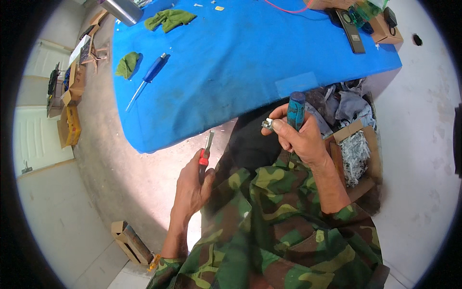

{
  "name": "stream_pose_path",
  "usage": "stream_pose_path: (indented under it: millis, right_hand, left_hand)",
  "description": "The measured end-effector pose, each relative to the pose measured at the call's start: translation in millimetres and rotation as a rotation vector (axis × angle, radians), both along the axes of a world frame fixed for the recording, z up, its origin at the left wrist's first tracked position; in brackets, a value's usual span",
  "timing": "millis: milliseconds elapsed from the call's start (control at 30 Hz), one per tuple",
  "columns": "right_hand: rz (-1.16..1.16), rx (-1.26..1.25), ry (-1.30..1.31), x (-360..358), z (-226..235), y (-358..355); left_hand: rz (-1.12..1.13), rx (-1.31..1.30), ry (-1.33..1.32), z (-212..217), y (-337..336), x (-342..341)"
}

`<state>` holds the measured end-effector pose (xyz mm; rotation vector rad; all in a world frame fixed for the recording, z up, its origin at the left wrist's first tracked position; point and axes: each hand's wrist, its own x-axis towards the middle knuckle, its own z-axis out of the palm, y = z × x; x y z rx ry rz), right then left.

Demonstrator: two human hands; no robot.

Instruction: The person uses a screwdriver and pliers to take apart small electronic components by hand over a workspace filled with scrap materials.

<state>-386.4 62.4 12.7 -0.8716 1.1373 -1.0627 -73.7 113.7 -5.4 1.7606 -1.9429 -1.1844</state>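
Observation:
My left hand (pixel 192 187) is closed round the red and black handle of a utility knife (pixel 205 154), its blade pointing up and away from me. Between the thumb and forefinger of my right hand (pixel 304 140) is pinched a small silvery metal piece with a white part (pixel 267 124); its exact kind is too small to make out. The same hand also grips a screwdriver (pixel 296 110) with a teal and dark blue handle, butt end up; its shaft is mostly hidden behind the hand. Both hands are over my lap, short of the table edge.
A blue-covered table (pixel 216 72) spans the front, bearing a blue-handled screwdriver (pixel 149 78), green cloths (pixel 169 19), a metal cylinder (pixel 122 9) and a dark flat device (pixel 351 31). An open carton of shredded material (pixel 355 156) stands at right. Cartons (pixel 72 123) line the left wall.

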Motion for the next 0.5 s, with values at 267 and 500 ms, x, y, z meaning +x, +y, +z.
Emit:
stream_pose_path:
  millis: [267,500]
  right_hand:
    - [-0.038,0.054,-0.054,-0.5,-14.7,1.0]
    - [-0.01,0.082,-0.047,4.1,-12.4,-0.1]
  left_hand:
    - [0.141,0.064,0.054,8.0,5.2,4.6]
    - [0.108,-0.499,-0.105,31.9,-31.7,12.7]
